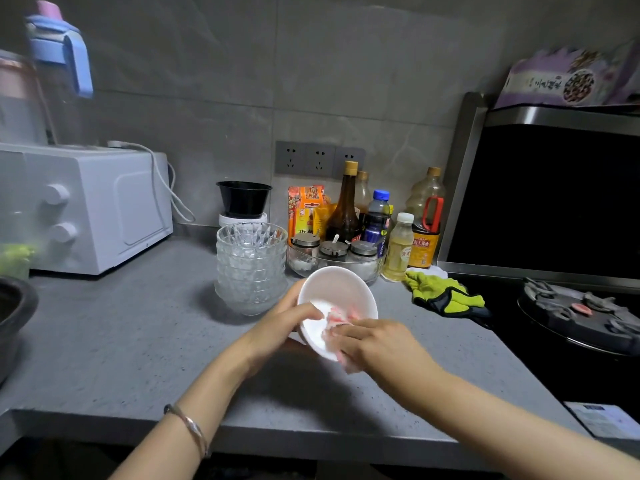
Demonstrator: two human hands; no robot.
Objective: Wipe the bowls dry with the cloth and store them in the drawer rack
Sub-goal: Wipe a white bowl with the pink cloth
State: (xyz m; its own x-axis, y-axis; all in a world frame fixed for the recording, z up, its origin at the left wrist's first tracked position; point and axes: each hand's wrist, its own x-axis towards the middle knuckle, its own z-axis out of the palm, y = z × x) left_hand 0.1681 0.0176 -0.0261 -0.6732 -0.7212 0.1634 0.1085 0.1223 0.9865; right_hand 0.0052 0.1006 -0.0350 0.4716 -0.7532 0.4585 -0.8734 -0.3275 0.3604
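Note:
My left hand point(282, 323) grips a white bowl point(341, 289) by its left rim, thumb inside, and tilts it toward me above the grey counter point(138, 341). My right hand point(374, 344) holds a pink and white cloth point(337, 318) and presses it against the bowl's inner wall; part of the cloth hangs over the near rim. A stack of several clear cut-glass bowls point(251, 266) stands on the counter just left of and behind the white bowl. No drawer rack is in view.
A white oven point(90, 209) stands at the left. A black bowl on a white one point(243, 202) sits by the wall, next to sauce bottles and a condiment jar tray point(332, 258). Green gloves point(445, 297) lie beside the stove point(578, 313) at the right. A dark pot point(14, 313) is at far left.

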